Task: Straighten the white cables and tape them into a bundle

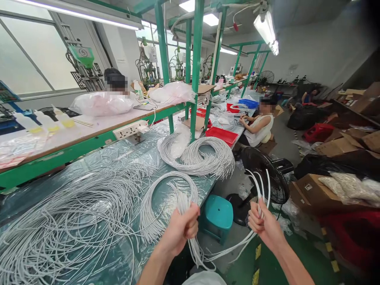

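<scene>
My left hand (184,226) is closed around a thick bundle of light grey cables (194,250), whose ends stick up above the fist. Off to the right, over the floor, my right hand (263,217) grips a few cables (259,183) with their tips pointing up. Their lower lengths sag back toward the bundle below my left hand. Just beyond my left hand lies a coil of the same cable (151,198) on the table. A large loose spread of cables (80,213) covers the table at the left. Further back, more coiled cables (208,156) overlap.
A teal stool (219,211) and a black fan (264,174) stand on the floor between and beyond my hands. A green-edged shelf (71,146) with a power strip (130,130) runs above the table. A co-worker (258,124) sits further back near a red tray (222,135).
</scene>
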